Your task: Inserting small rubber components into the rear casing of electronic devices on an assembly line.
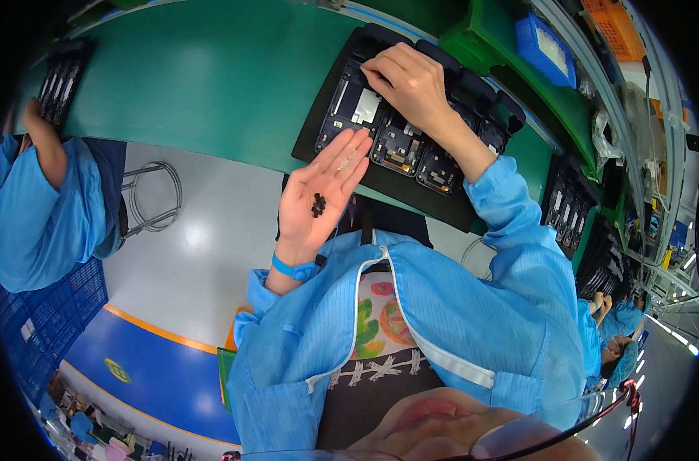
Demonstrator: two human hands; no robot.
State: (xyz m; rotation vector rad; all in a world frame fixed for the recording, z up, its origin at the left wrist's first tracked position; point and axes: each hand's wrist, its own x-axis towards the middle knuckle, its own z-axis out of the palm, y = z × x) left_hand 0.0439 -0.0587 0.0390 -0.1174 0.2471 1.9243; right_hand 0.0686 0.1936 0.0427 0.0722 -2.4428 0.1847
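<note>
One guess: fitting small black pieces (318,204) behind spread left fingers (330,150) into black rectangular casing (351,98) beneath curled right fingers (371,71) (grip unclear); next, press.

Table (195,92): plain green. Mat (395,187): black. Devices (395,146): black, with silver-white and gold-coloured patches. Small pieces (318,205): black. Wristband (295,271): bright blue. Jacket (511,307): light blue, fine-lined, white zip edging. Shirt (357,399): black with white cross-stitch pattern; pale panel printed green, pink, orange. Crate (49,323): dark blue lattice. Floor (199,230): pale grey; blue area, orange edging.
</note>
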